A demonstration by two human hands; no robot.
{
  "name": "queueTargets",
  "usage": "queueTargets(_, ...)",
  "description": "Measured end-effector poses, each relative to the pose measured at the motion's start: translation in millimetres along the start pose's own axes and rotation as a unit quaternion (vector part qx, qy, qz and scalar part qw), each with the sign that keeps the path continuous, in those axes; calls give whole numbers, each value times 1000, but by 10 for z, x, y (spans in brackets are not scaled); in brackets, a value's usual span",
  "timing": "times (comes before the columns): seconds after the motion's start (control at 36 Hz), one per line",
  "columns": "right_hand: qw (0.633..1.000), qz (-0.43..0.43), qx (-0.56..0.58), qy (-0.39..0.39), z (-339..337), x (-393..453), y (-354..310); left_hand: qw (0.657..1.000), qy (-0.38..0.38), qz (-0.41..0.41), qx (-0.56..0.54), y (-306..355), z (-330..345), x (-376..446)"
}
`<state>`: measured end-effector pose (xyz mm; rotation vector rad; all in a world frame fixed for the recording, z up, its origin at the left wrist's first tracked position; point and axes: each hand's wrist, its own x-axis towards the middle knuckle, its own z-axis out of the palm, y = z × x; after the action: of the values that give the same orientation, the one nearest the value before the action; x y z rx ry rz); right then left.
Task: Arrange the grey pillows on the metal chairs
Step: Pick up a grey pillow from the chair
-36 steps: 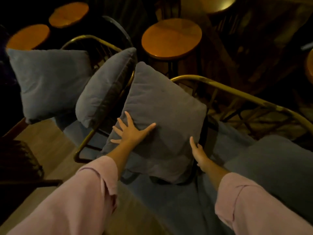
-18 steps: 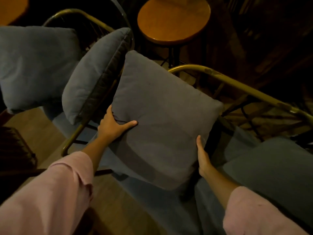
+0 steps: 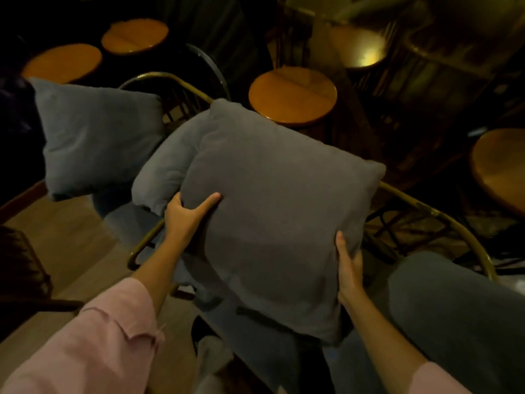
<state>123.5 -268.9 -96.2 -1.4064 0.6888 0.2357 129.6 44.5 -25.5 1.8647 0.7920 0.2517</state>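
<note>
A large grey pillow (image 3: 272, 211) is held up in front of me above the seat of a metal chair (image 3: 426, 211) with a brass-coloured frame. My left hand (image 3: 187, 214) grips the pillow's left edge, thumb on its front. My right hand (image 3: 348, 265) clasps its lower right edge. Behind it a second grey pillow (image 3: 167, 172) leans on the arm of the neighbouring metal chair (image 3: 170, 83), and a third grey pillow (image 3: 96, 137) stands against that chair's back. Another grey pillow (image 3: 454, 308) lies at the lower right.
Round wooden stools stand behind the chairs: one (image 3: 292, 95) just past the held pillow, two (image 3: 62, 62) at the far left, one (image 3: 500, 172) at the right edge. Wooden floor (image 3: 71, 245) shows at the left. The room is dim.
My left hand went from lying flat on the pillow to gripping its edge. Both hands have lifted the pillow off the chair's back and pulled it toward me.
</note>
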Motion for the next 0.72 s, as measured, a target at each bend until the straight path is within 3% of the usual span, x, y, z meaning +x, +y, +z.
queueTargets(0.19, 986, -131, -54, -94, 849, -193, -638, 997, 44, 52, -22, 437, -792, 520)
queueTargets(0.39, 953, -233, -98, -164, 2248, -260, -979, 995, 66, 58, -55, 392, -1779, 1528)
queueTargets(0.58, 938, -271, -143, -164, 3970, -195, -1139, 989, 101, 54, -94, 331, -2623, 2759)
queueTargets(0.72, 927, -267, -226, -139, 5007, 4, -1240, 994, 89, 0, -69, 133, -3067, 3637)
